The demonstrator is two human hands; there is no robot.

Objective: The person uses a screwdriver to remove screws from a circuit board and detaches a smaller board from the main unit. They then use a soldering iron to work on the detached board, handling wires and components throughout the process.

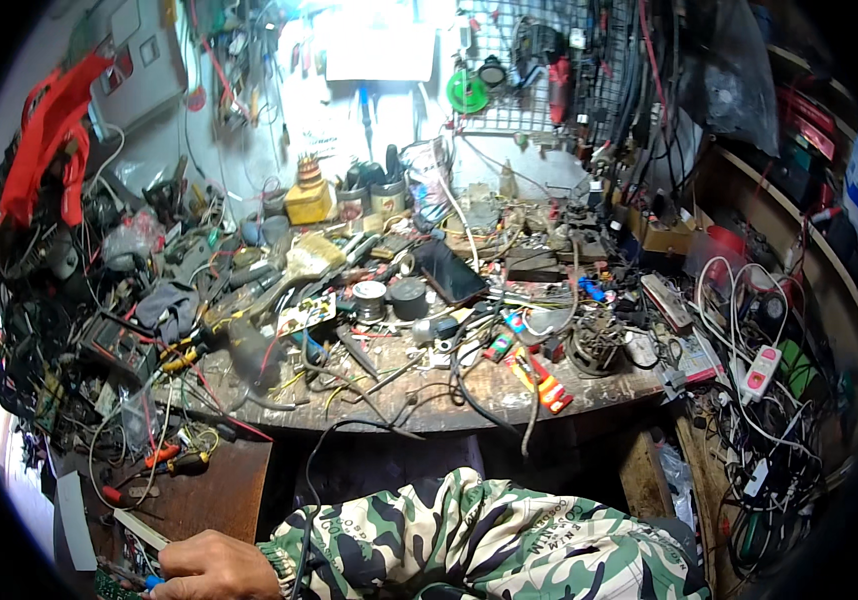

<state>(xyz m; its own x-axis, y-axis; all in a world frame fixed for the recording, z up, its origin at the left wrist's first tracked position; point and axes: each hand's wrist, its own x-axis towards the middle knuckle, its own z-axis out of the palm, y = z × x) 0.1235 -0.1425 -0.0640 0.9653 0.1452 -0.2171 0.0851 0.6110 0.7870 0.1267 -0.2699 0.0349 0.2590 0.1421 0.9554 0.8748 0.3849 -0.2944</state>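
Observation:
My right arm, in a green, black and cream camouflage sleeve, reaches across the lower edge to the left. At its end my right hand is closed, fingers curled, at the bottom left. A small blue piece shows at its fingers, but what they hold is mostly hidden. A pale flat strip lies just beyond the knuckles. Next to it is a brown wooden surface, with red-and-yellow-handled tools at its far side. My left hand is not in view.
A curved wooden workbench is crowded with tools and parts: a wire spool, a dark phone, a multimeter. A black cable hangs from its front edge. At right, a white power strip sits among tangled cords.

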